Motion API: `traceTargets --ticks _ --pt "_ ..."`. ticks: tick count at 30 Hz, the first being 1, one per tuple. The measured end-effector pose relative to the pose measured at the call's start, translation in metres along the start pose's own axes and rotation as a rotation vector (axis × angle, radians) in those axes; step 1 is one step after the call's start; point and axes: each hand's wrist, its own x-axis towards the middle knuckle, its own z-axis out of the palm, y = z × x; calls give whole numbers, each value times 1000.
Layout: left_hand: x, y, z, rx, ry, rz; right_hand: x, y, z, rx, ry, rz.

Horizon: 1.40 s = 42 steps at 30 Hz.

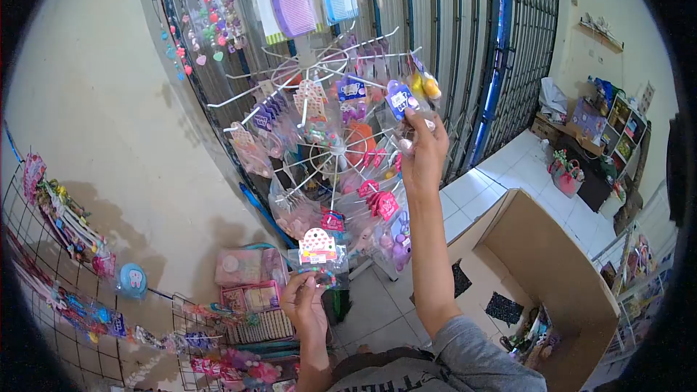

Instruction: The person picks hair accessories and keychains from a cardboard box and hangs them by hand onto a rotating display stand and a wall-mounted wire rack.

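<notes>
My left hand [306, 306] is low in front of the rack, thumb and fingers pinching a clear packet with a beaded bracelet [325, 278]. A white, dotted header card [318, 244] tops that packet. Higher up and to the right, my right hand [427, 144] has its fingers closed on a small packet with a purple-and-blue header card [399, 99]. That packet is at the end of a prong of the white wire display rack [336, 151]. A packet with yellow items [428, 86] hangs right beside it. Other carded packets, among them pink ones [382, 203], hang around the rack.
Combs in packs [292, 3] hang above the rack, before a folding metal gate [465, 51]. An open cardboard box [559, 268] stands at lower right. At left, a wire grid [80, 319] carries hanging accessories, and boxes of goods [250, 268] are stacked near the wall.
</notes>
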Motion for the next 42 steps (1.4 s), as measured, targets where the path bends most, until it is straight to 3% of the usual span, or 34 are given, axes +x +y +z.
traceTargets --ticks 5,14,16,19,22,23,25,27,29,34,40,42 --pt "-1 2 -1 2 31 -25 2 13 1 -125 21 -94" --pt "-5 9 -1 -17 46 4 21 51 3 -240 28 -11" --pt "-6 8 -9 101 25 36 21 57 5 -282 15 -193" --pt "-6 9 -14 -109 -21 15 12 46 9 -279 -36 7" --pt "-10 16 -12 -178 6 36 -15 25 5 -448 49 -285" --pt "-10 13 -17 -242 -46 62 -33 16 -1 -450 96 -286" --pt "-10 18 -14 -237 -41 77 -79 7 -7 -446 40 -138" --pt "-11 18 -14 -231 -32 82 -123 3 -7 -637 -151 204" --pt "-14 13 -16 -243 -9 13 -151 14 -23 -241 -501 423" --pt "-23 6 -7 -192 -42 -38 -164 17 -34 -472 -492 623" --pt "-17 8 11 -70 -152 56 -135 -9 -47 -432 -259 346" --pt "3 12 22 237 -147 338 -127 -21 -56 -480 -193 265"
